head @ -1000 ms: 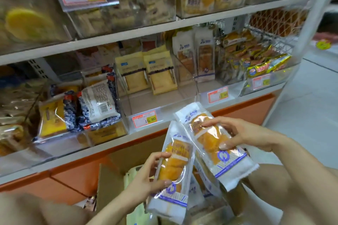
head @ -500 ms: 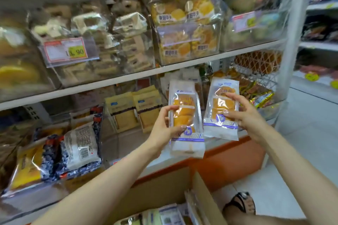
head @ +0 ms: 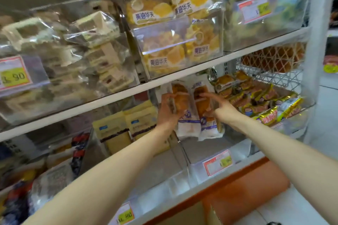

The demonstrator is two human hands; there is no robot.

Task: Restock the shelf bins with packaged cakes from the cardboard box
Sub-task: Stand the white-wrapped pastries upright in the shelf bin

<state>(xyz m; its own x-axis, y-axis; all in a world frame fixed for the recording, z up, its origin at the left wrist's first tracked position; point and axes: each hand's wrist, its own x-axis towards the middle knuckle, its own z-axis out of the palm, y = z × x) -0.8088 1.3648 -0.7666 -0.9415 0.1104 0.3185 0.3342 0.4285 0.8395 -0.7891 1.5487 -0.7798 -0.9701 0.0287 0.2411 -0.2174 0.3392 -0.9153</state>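
Observation:
Both arms reach into a clear shelf bin (head: 184, 153) on the lower shelf. My left hand (head: 169, 110) grips a packaged cake (head: 184, 115) in a clear and white wrapper with blue print. My right hand (head: 217, 105) holds a second packaged cake (head: 206, 120) of the same kind beside it. Both packs stand upright at the back of the bin, close together. The cardboard box (head: 193, 214) shows only as a brown flap at the bottom edge.
Yellow packs (head: 126, 129) stand in the bin to the left. Gold and red wrapped snacks (head: 259, 102) fill the bin to the right. The upper shelf (head: 146, 86) carries clear bins of cakes. Price tags (head: 217, 162) hang on the bin fronts. A white post (head: 318, 60) stands right.
Both hands have carried the two cake packs from in front of the shelf forward into the lower bin. The view has moved closer to the shelf and the box has dropped almost out of frame.

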